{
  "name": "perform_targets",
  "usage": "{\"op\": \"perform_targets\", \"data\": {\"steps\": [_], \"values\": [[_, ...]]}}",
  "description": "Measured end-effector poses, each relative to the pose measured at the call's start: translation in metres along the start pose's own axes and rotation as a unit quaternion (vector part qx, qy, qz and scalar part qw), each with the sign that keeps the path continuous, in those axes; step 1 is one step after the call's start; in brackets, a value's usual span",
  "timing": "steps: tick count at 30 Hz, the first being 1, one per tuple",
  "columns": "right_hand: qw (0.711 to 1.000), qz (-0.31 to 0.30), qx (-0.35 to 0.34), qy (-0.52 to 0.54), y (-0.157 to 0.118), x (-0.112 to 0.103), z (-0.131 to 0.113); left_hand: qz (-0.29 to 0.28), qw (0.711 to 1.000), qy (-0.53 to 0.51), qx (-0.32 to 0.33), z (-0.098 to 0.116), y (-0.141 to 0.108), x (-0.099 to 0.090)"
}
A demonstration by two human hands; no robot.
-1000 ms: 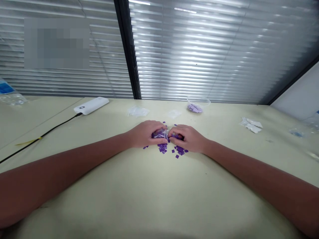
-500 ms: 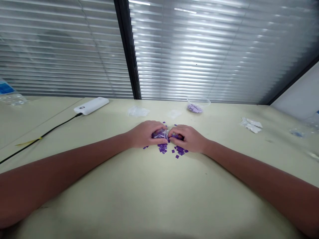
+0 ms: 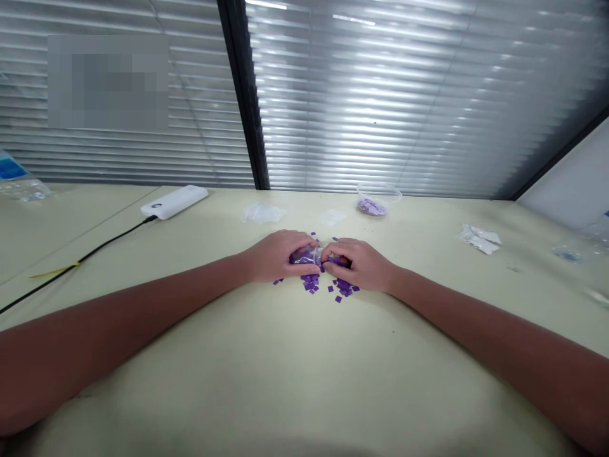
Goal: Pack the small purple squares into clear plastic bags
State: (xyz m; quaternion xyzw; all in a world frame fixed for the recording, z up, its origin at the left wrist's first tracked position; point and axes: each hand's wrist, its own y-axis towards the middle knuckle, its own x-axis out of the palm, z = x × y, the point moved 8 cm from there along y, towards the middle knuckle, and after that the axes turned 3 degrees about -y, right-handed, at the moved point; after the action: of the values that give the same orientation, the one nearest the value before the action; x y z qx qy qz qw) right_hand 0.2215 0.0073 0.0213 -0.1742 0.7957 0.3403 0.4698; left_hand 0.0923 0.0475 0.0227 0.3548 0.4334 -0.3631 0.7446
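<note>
A small clear plastic bag (image 3: 307, 255) with purple pieces in it lies between my hands at the middle of the table. My left hand (image 3: 280, 255) is wrapped round the bag from the left, thumb along its near side. From the right, my right hand (image 3: 364, 263) has its thumb and fingertips pinched at the bag's right end; what exactly is between them is too small to tell. Loose purple square pieces (image 3: 344, 288) lie under and in front of my right hand, and more of them (image 3: 311, 282) are below the bag.
Behind my hands are a round clear container (image 3: 372, 207) with pale purple pieces and flat clear bags (image 3: 264, 212). A white device (image 3: 175, 202) with a black cable is at the left. White packets (image 3: 479, 238) lie at the right. Clear bottles stand at both sides.
</note>
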Motion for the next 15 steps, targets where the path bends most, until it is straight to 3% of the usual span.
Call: {"op": "perform_targets", "data": {"steps": [15], "values": [[1.0,0.001,0.0,0.006,-0.0006,-0.0002,-0.0004,0.0,1.0,0.002,-0.002,0.0005,-0.0005,-0.0001]]}}
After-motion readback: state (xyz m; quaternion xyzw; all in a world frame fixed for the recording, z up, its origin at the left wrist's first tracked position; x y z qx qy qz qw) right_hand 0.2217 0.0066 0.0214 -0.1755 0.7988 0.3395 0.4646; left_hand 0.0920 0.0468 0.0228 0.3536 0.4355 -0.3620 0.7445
